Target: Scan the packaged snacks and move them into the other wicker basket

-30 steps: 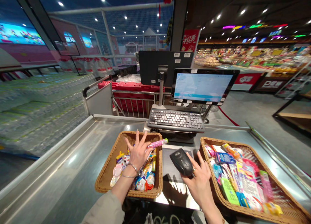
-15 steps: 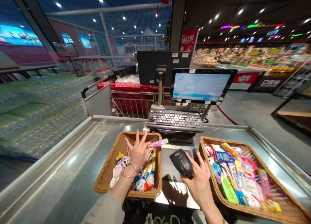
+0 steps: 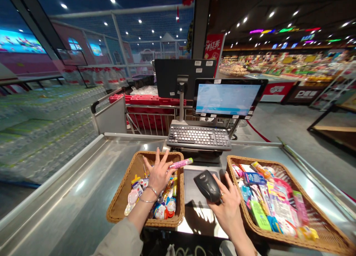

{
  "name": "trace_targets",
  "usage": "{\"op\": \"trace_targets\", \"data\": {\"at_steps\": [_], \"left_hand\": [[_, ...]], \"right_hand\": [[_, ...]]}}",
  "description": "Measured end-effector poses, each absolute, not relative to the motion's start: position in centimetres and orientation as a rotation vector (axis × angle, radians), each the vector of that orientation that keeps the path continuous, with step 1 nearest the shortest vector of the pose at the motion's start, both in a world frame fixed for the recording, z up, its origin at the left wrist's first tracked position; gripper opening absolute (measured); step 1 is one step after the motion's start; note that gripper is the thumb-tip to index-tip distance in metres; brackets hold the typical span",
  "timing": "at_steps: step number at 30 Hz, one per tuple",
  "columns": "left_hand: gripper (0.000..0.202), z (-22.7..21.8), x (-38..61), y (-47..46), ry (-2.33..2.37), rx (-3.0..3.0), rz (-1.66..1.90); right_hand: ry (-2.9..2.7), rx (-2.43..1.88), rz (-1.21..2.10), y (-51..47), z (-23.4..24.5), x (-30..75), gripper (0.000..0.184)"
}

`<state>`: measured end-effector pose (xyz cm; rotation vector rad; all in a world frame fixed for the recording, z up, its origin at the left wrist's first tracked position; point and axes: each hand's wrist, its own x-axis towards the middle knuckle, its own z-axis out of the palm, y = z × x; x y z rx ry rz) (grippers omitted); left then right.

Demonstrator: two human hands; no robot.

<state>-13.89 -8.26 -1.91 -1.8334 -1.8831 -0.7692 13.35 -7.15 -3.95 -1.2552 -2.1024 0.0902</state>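
Note:
My left hand (image 3: pixel 159 173), with a bracelet at the wrist, is above the left wicker basket (image 3: pixel 120 208). Its thumb side grips a slim pink candy tube (image 3: pixel 181 163) with a green end, while the other fingers spread out. The tube points right, over the basket's edge. Under the hand lie small packaged sweets and round blue-and-white eggs (image 3: pixel 160 211). A black barcode scanner (image 3: pixel 208 185) is in my right hand (image 3: pixel 228 207), its head turned toward the left basket. The scanner's handle is hidden by the hand. Just right of it is another wicker basket (image 3: pixel 328 226) full of colourful packets.
Both baskets rest on a metal checkout counter (image 3: pixel 80 196). Behind them stand a keyboard (image 3: pixel 198 136), a lit monitor (image 3: pixel 228 98) and a second screen (image 3: pixel 185 76) seen from behind. A metal cart (image 3: pixel 150 120) is beyond the counter. Stacked bottle packs (image 3: pixel 47 137) fill the left side.
The view has shifted very slightly, so the scene sits a little further left. Both hands keep nearly the same pose, with the tube and scanner still held.

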Motion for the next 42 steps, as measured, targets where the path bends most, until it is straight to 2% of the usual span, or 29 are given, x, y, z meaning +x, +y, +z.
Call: {"op": "trace_targets", "data": {"at_steps": [12, 23, 31, 42], "left_hand": [[0.019, -1.3, -12.8, -7.4, -1.841, -1.9, -0.781], [0.018, -0.9, -11.2, -6.3, -1.728, -1.937, -0.839], [0.013, -0.6, -9.8, -5.3, -1.658, -1.989, -0.807], [0.02, -0.1, -7.7, -3.8, -1.564, -2.072, -0.816]], "right_hand": [[-2.046, -1.249, 0.053, -7.1, -4.1, 14.5, 0.027], [-1.99, -1.297, 0.033, -7.2, -4.3, 15.9, 0.036], [-1.935, -1.315, 0.048, -7.3, -4.3, 17.0, 0.035], [-1.829, -1.385, 0.061, -7.8, -4.1, 18.7, 0.027]]}}
